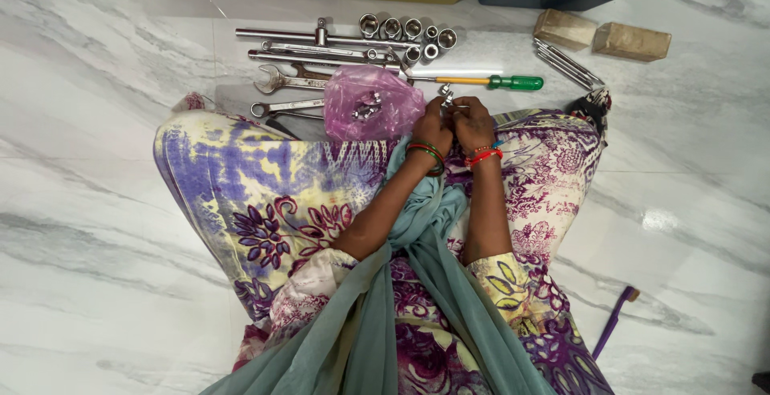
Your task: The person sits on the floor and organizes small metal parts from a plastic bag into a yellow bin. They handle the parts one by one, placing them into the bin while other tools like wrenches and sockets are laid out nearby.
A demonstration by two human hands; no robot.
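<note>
The pink plastic bag (370, 111) of metal parts lies on the floor (96, 202) just left of both hands. Left hand (433, 129) and right hand (473, 125) meet above the lap, each grip closed on one small metal fitting (446, 99), held at the fingertips.

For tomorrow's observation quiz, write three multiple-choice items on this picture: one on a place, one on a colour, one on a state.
1. Where does the pink plastic bag lie?
A. in a bin
B. at the person's knees, beside the wrenches
C. on the wooden blocks

2. What colour is the screwdriver handle?
A. green
B. red
C. black

3. How are the left hand and right hand?
A. flat on the floor
B. far apart
C. together on a small metal part

Key: B, it lies by the wrenches; A, the handle shows green; C, both hands pinch the part.
</note>
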